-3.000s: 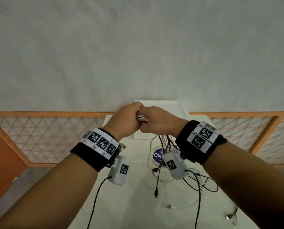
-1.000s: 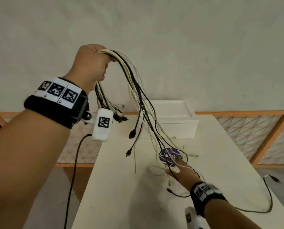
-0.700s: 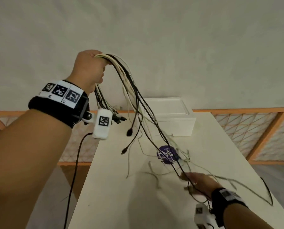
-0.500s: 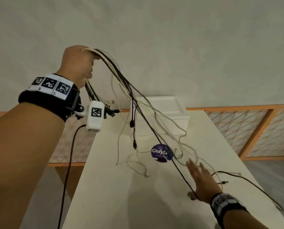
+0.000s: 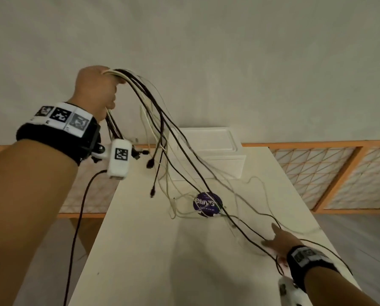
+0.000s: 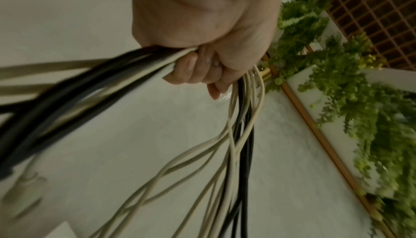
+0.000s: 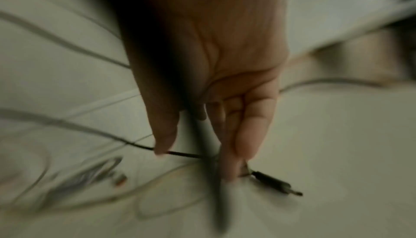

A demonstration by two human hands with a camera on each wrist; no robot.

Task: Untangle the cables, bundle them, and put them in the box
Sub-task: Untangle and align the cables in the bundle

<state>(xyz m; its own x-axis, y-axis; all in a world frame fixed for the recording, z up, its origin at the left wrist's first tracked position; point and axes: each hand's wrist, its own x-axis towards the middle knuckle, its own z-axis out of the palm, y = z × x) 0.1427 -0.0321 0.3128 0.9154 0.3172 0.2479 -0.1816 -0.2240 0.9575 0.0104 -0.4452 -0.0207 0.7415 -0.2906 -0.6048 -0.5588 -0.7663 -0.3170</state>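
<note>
While the left hand (image 5: 95, 89) sits high in the upper left of the head view, clenched round a fistful of black and cream cables (image 5: 162, 138), their loose lengths fan down to the white table (image 5: 140, 250) at lower centre. Several cross a purple sticker (image 5: 207, 204); the white box (image 5: 206, 155), lid shut, stands behind at centre. At lower right the right hand (image 5: 280, 241) lies flat with fingers straight, gripping nothing, amid trailing strands.

From the left wrist, fingers (image 6: 193, 69) curl tightly round the bunch at upper centre. Strands below cross and twist, so lifting further would likely cinch those crossings into knots.

From the right wrist, blurred, straight fingers (image 7: 252, 128) press near a thin black lead and its plug (image 7: 276, 183) at lower right. My guess: pinned ends could snag while the other hand pulls, or plugs may whip off the table's edge.
</note>
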